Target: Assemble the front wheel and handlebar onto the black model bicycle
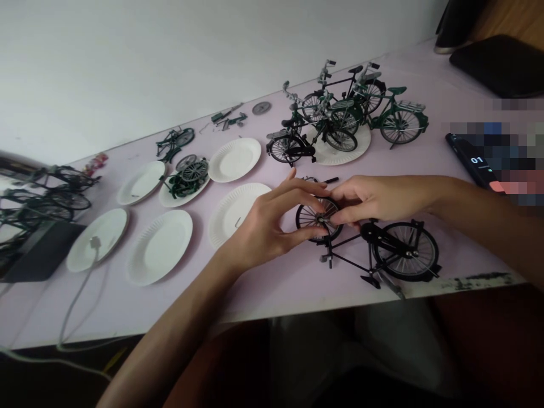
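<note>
Bike [385,242] at near edge of table [263,292], prob. for reach; L hand [276,218] & R hand [365,198] hold front wheel [306,215], fingers narrowed, R thumb by hub [322,217], prob. steadying it.

the fingers of the left hand [278,218] and right hand [365,201] cover part of the front wheel [317,221], hiding their exact grip on it. the left hand also covers one edge of a plate [223,220], where a thin scrap [237,222] is too small to name. the bicycles [57,197] at far left are blurred and cut off by the edge; the phone [467,161] partly dissolves into blocky pixels.
</note>
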Tool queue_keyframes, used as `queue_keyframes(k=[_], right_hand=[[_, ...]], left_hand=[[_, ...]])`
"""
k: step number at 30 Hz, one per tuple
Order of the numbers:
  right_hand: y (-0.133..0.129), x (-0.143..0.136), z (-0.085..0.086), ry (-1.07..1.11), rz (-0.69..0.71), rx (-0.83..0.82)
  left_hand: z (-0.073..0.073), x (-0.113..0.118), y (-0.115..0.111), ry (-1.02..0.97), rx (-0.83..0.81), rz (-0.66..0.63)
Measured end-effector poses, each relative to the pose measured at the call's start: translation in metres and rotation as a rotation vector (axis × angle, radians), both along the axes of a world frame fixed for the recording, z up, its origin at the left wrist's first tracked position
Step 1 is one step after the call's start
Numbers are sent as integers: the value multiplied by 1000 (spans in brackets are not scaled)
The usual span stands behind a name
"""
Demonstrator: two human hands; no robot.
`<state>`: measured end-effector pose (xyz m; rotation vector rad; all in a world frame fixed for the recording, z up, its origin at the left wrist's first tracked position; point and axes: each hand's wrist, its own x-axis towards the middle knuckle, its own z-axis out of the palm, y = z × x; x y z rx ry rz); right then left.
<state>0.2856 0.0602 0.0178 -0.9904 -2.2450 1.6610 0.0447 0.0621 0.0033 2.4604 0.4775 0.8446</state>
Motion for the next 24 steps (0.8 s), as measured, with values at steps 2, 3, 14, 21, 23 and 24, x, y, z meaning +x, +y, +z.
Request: queue_keyframes(k=[2, 3, 14, 21, 23, 24], right_hand=[[0, 0, 0, 4, 15, 3], [0, 0, 0, 0, 14, 5], [3, 3, -4, 0, 27, 41], [4, 2, -6, -39, -57, 35], [4, 2, -7, -25, -72, 30], [5, 2, -7, -16, -71, 27]], left_hand=[[-1, 2, -1, -18, 27, 18], [-1, 2, -2, -17, 43, 27], [-1, 3, 0, -40, 100, 8], [-1, 4, 0, -17, 166, 65], [-1, 4, 1, -34, 206, 84], [-2, 5, 1, -33, 232, 86]])
